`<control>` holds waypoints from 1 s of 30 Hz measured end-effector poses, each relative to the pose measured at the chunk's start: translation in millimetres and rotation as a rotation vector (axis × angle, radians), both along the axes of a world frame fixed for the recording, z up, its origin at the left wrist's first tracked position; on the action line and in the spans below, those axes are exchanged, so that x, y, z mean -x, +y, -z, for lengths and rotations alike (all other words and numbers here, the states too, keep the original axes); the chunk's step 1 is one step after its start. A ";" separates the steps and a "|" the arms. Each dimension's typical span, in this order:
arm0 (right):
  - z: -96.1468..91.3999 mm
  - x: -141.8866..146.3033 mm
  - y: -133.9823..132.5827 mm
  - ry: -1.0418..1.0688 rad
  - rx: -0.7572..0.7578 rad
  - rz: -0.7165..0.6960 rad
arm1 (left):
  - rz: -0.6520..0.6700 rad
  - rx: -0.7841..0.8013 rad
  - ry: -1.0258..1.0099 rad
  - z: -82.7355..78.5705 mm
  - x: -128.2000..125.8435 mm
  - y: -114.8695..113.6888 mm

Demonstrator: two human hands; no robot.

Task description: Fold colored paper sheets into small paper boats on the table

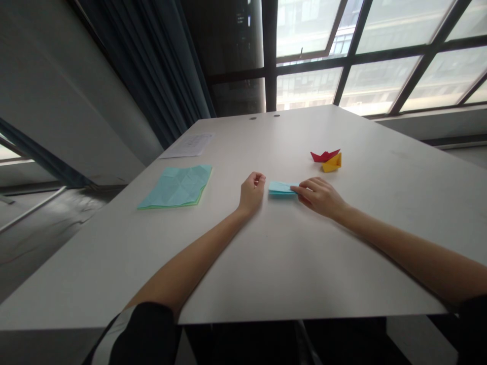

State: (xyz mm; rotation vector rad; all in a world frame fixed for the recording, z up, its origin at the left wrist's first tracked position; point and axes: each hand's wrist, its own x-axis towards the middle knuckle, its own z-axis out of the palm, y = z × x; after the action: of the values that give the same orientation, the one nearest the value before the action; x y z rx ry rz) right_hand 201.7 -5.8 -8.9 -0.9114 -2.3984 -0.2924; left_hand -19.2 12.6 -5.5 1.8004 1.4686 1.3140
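Note:
A folded strip of light blue paper point(280, 188) lies near the middle of the white table point(243, 263). My right hand point(317, 196) has its thumb and fingers pinched on the strip's right end. Just left of the strip, apart from it, my left hand point(252, 192) rests on its side with the fingers curled in. Whether anything small is inside that curl I cannot make out. Beyond my right hand sit a red folded paper boat point(324, 155) and a yellow folded paper piece point(333, 162), touching each other.
Creased light blue sheets point(178, 185) with a green edge beneath lie on the table's left side. A printed white page point(189, 145) is behind them. Two round grommets point(276, 115) show at the far edge. A blue curtain point(155, 66) and windows stand beyond.

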 end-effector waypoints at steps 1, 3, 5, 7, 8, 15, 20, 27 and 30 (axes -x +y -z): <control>0.8 2.5 -1.2 -0.027 0.023 -0.021 | -0.002 0.005 0.070 0.2 0.6 -0.4; 1.6 7.2 -4.3 -0.063 0.077 -0.065 | 0.032 0.031 0.224 0.8 1.4 -1.8; 0.9 10.0 -7.0 -0.060 0.137 -0.091 | 0.091 0.041 0.388 1.6 2.0 -3.4; -0.4 9.7 -7.2 -0.009 0.192 -0.070 | 0.139 0.020 0.539 2.2 2.6 -4.2; -0.7 8.4 -5.9 0.029 0.211 -0.040 | 0.158 0.007 0.595 2.4 3.0 -4.2; 15.8 -8.6 16.8 0.127 0.241 0.280 | 0.180 -0.014 0.703 6.1 7.6 0.6; 25.9 -11.7 23.5 0.058 0.304 0.340 | 0.081 -0.007 0.808 10.2 11.4 2.6; 22.1 -9.7 22.5 0.143 0.363 0.313 | 0.078 -0.055 0.789 8.9 12.1 1.2; 19.8 -8.9 22.1 0.197 0.362 0.300 | 0.063 -0.082 0.774 7.8 11.9 0.6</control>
State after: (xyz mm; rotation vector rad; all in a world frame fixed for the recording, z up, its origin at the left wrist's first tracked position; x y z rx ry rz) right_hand 210.5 16.3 -28.7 -1.3978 -2.1646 0.1252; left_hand -31.0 13.2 -13.3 2.5484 1.7046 0.6567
